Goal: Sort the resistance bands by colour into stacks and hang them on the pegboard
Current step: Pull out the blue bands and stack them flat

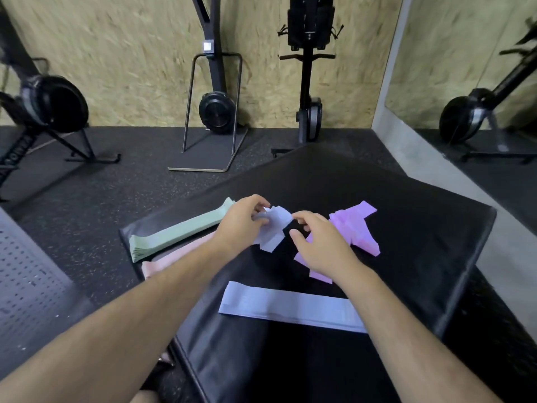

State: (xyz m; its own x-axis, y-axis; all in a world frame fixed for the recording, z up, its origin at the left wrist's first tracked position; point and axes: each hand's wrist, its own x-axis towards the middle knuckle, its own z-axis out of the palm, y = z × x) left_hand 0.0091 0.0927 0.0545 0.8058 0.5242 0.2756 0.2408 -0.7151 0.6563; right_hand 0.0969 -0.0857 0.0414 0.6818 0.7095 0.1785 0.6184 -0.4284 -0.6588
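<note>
Grey-blue bands (273, 228) sit gripped in our left hand (241, 225), probably bound for the matching stack (290, 308) at 6 o'clock; whether our right hand (322, 245) holds them, we cannot tell.

One camera sits on the person's head. It looks forward and down, close over the black surface (377, 199), with the wall (130, 68) up top.

Black padded platform (406, 257), one corner pointing far. Far left: green stack (180, 231), neat and long. Just beside it, nearer: pink stack (171, 257), partly hidden. Centre: loose grey-blue bunch (273, 228). Right: purple bands (357, 228), splayed. Near side: flat grey-blue bands (287, 308), lying crosswise.
</note>
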